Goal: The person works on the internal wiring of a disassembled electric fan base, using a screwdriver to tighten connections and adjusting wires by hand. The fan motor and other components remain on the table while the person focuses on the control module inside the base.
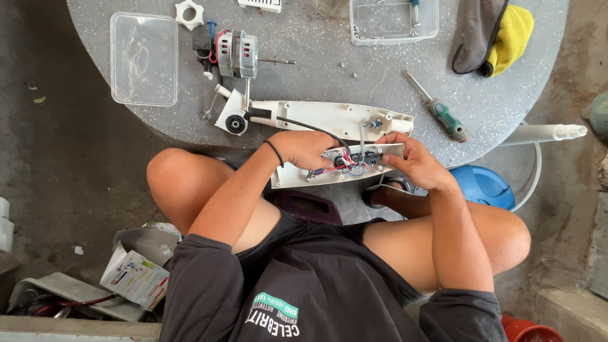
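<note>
We hold the white housing half (297, 176) at the near edge of the round grey counter (354, 76), above our lap, its open side up so the cluster of red, blue and black wires (345, 163) shows. Our left hand (307, 149) lies over the middle of it with its fingers curled down among the wires, though we cannot tell whether they pinch one; our right hand (415, 161) grips the far end, fingers clamped around the housing's edge. To do this well, we judge it best to keep the right hand steadying the shell against the counter rim while the left works each wire gently, without tugging at the joints, and to keep the black cable (304, 125) that runs to the other part slack. Counting what lies about: one matching white housing half (329, 117) just beyond, one motor (237, 55) with its shaft, two clear plastic boxes (144, 58) and (392, 22), one green-handled screwdriver (443, 114), one white lobed knob (189, 14), one grey and yellow cloth (491, 35), and one blue cap (484, 187) beside our right knee.
</note>
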